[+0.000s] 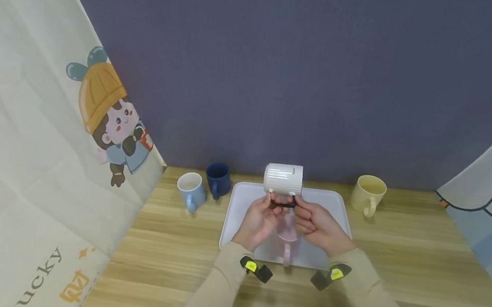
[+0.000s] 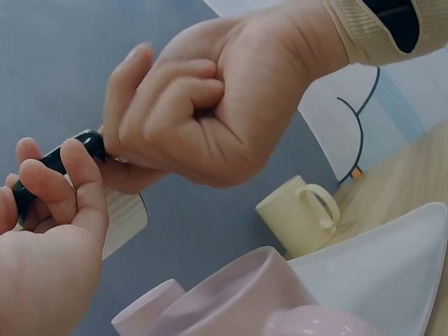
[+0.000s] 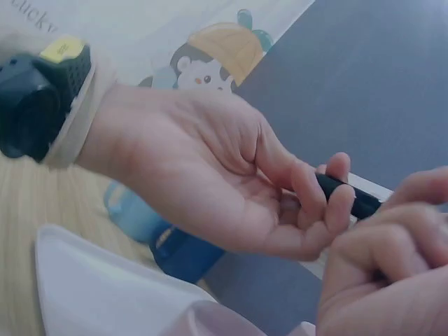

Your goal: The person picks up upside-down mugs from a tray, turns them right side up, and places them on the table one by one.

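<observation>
A white ribbed mug-like vessel is held raised on its side, its dark handle toward me. My left hand has its fingers curled about the left part of that handle, also seen in the right wrist view as a black bar. At the handle's right end my right hand pinches with thumb and fingers; its other fingers are folded in the left wrist view. Below both hands a pink mug stands on the white tray, partly hidden. A second pink shape shows beside it.
To the tray's left stand a light blue mug and a dark blue mug. On its right is a yellow mug. A dark wall rises behind the wooden table, with printed cloths at both sides.
</observation>
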{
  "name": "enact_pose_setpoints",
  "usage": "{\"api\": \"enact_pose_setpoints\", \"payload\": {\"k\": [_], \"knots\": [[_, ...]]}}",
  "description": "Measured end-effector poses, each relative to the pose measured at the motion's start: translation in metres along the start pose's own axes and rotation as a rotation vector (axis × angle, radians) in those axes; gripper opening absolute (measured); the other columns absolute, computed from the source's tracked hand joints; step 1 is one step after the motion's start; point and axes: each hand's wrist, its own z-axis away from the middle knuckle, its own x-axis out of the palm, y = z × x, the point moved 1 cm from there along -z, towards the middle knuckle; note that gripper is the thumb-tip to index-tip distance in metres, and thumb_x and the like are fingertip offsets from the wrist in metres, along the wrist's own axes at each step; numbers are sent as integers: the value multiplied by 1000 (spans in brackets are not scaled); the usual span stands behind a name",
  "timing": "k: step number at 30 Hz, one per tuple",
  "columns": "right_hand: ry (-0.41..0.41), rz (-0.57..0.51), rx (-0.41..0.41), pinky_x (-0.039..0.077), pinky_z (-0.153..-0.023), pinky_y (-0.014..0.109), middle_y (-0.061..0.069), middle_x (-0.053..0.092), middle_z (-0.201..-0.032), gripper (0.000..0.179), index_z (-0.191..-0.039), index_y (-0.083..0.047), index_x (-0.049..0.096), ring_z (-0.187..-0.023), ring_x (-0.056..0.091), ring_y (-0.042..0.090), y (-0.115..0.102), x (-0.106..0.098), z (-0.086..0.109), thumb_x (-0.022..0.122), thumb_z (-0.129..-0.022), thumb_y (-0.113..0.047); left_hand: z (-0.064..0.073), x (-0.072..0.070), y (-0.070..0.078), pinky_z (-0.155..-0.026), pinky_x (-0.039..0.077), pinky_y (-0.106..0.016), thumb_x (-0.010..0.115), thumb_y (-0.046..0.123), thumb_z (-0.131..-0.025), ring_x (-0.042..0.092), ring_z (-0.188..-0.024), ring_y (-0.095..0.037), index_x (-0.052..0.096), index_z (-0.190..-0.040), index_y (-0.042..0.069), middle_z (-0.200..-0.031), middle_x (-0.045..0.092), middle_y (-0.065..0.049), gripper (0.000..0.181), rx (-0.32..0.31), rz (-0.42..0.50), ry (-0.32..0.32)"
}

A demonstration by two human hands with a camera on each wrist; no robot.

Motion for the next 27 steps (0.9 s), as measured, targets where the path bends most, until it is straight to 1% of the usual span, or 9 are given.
{"api": "enact_pose_setpoints", "payload": {"k": [3,8,12,15,18,20,22,24,27], "knots": [[-63,-57,6,4,-48,20,-11,40,-57,44,-101,-10,58,-49,8,9,3,1,-1,17,-114,-22,1,1,-1,-90,53,-24,32,19,-111,51,-73,-4,59,-89,16,-89,62,8,35,-10,7,-21],[-159,-113,-22,3,-46,19,-10,37,-59,50,-104,-9,57,-48,7,8,7,3,1,11,-114,-23,3,3,-1,-87,54,-22,31,18,-112,50,-72,-3,59,-92,15,-89,62,8,35,-32,4,-28],[-181,-132,-64,4,-47,19,-10,38,-60,49,-106,-8,56,-48,8,8,9,4,1,10,-113,-24,3,5,0,-83,52,-20,32,19,-112,50,-75,-4,59,-96,13,-91,60,6,32,-42,-10,-17],[-184,-125,-93,5,-47,19,-9,36,-60,49,-107,-8,56,-49,8,9,11,6,1,11,-113,-24,3,4,2,-79,49,-19,35,18,-112,49,-77,-5,60,-97,12,-93,60,5,30,-49,-70,14],[-174,-69,-128,6,-47,21,-8,32,-59,48,-107,-8,57,-49,9,11,10,9,3,12,-113,-23,4,2,4,-76,48,-18,42,17,-110,49,-76,-5,64,-98,12,-95,62,5,26,-66,-207,68],[-160,-5,-153,5,-47,23,-7,29,-58,46,-108,-9,58,-48,9,12,8,10,6,14,-114,-22,5,0,8,-74,49,-19,49,17,-108,51,-74,-6,68,-100,10,-95,65,5,22,-74,-349,104],[-132,105,-177,4,-46,26,-6,28,-57,44,-108,-11,59,-47,9,14,5,10,10,16,-114,-21,6,-3,12,-71,49,-20,54,16,-106,52,-70,-7,71,-103,4,-94,68,3,20,-65,-517,131],[-79,247,-200,4,-47,30,-6,29,-56,39,-107,-13,59,-48,9,16,1,8,16,22,-114,-21,8,-7,19,-68,51,-21,58,15,-104,53,-66,-8,71,-106,-1,-91,71,-1,21,-22,-683,176],[59,529,-231,7,-47,35,-4,31,-54,31,-101,-12,56,-48,14,20,-7,1,29,31,-114,-25,9,-20,31,-63,49,-20,59,11,-102,53,-62,-9,71,-107,-4,-88,73,-9,20,90,-885,291]]}}
